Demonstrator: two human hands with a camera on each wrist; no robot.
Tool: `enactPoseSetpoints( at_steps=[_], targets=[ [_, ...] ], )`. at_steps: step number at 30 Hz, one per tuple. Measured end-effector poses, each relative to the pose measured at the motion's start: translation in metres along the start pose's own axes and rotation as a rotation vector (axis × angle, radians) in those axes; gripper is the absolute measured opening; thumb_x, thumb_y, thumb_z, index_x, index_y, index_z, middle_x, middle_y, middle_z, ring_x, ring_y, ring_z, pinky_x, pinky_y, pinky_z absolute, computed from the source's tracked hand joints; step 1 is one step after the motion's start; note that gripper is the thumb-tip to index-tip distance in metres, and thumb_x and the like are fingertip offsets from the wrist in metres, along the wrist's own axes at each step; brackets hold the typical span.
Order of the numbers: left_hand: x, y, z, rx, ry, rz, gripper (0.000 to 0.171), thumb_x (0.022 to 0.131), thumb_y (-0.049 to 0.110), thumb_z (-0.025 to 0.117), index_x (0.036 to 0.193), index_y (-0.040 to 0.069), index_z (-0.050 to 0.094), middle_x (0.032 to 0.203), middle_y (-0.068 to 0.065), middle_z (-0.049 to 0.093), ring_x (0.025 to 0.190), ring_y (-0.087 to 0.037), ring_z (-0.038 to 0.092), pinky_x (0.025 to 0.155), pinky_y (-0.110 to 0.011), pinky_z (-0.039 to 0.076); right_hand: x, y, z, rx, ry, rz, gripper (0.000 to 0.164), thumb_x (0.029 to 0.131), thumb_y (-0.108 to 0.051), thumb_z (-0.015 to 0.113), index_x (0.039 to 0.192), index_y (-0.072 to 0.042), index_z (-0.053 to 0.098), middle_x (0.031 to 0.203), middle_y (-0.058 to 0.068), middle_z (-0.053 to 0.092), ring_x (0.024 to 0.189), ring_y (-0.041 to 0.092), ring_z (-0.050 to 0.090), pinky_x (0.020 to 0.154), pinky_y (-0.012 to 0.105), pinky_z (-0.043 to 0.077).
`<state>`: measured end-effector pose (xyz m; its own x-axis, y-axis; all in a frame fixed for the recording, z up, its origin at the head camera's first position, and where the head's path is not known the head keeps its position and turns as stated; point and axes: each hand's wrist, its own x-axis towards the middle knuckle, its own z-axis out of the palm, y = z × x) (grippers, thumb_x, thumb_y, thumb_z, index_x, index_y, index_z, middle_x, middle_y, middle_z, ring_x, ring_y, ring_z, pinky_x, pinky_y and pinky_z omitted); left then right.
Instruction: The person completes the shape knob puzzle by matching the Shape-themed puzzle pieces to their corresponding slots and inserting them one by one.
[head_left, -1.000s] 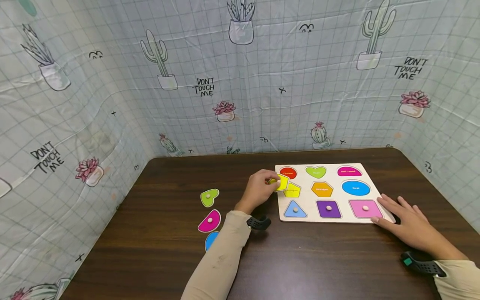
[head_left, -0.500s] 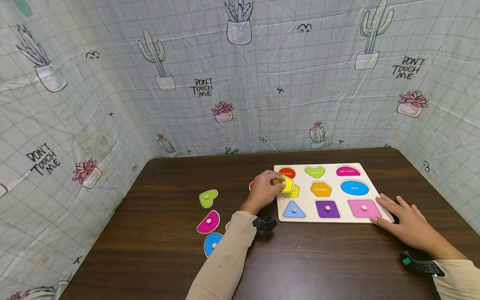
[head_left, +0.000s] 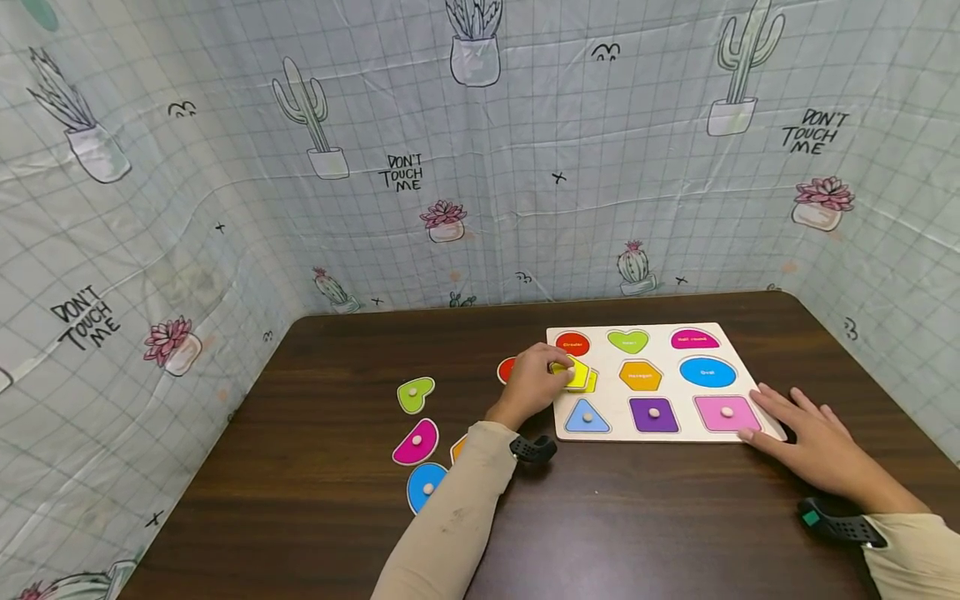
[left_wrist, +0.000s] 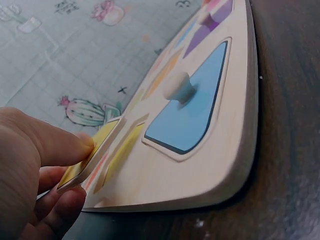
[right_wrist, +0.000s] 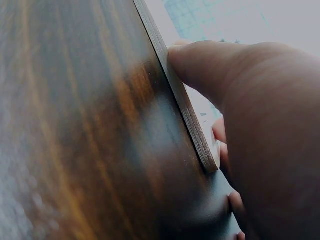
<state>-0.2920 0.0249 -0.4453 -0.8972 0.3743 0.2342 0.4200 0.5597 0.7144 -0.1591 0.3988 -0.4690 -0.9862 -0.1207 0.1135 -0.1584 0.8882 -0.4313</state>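
Left hand (head_left: 531, 383) pinched a yellow pentagon (head_left: 579, 375) just over the board (head_left: 619, 417), right hand (head_left: 813, 442) lay spread against its right edge, table (head_left: 637, 517) stretched wide before it, three seated pieces (head_left: 654, 423), five loose pieces (head_left: 422, 432).

1. The head view looked forward and down from above the table (head_left: 300, 467), farthest off, taking in the left hand (head_left: 528, 379), right hand (head_left: 813, 437), board (head_left: 621, 398) and cloth (head_left: 517, 158).
2. The left wrist view sat low and close, tilted, facing across the board, the triangle (left_wrist: 197, 115) looming large.
3. The right wrist view peered past the right hand, very near the board's edge.
4. Head and left wrist shared the yellow piece (head_left: 581, 379) and triangle; head and right wrist, the right hand and board.
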Motion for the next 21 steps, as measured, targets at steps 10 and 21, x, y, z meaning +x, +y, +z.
enactPoseSetpoints(
  at_steps=[10, 21],
  targets=[
    [0.0021, 0.0004, 0.0048, 0.040, -0.006, 0.021, 0.014, 0.092, 0.016, 0.072, 0.102, 0.009, 0.080, 0.115, -0.001, 0.069, 0.110, -0.016, 0.061, 0.096, -0.027, 0.048, 0.0007, -0.0030, 0.0012, -0.007, 0.005, -0.001, 0.075, 0.097, -0.042, 0.064, 0.148, 0.007, 0.038, 0.151, 0.036, 0.030, 0.141, 0.061, 0.010, 0.109, 0.072, -0.007],
    [0.0057, -0.0001, 0.0092, 0.113, -0.010, 0.049, 0.014, 0.093, 0.017, 0.072, 0.101, 0.009, 0.079, 0.115, -0.001, 0.070, 0.113, -0.015, 0.061, 0.102, -0.028, 0.044, 0.0022, -0.0034, 0.0003, -0.013, 0.007, 0.003, 0.075, 0.096, -0.042, 0.064, 0.147, 0.007, 0.039, 0.151, 0.036, 0.031, 0.141, 0.061, 0.011, 0.109, 0.073, -0.006]
  ],
)
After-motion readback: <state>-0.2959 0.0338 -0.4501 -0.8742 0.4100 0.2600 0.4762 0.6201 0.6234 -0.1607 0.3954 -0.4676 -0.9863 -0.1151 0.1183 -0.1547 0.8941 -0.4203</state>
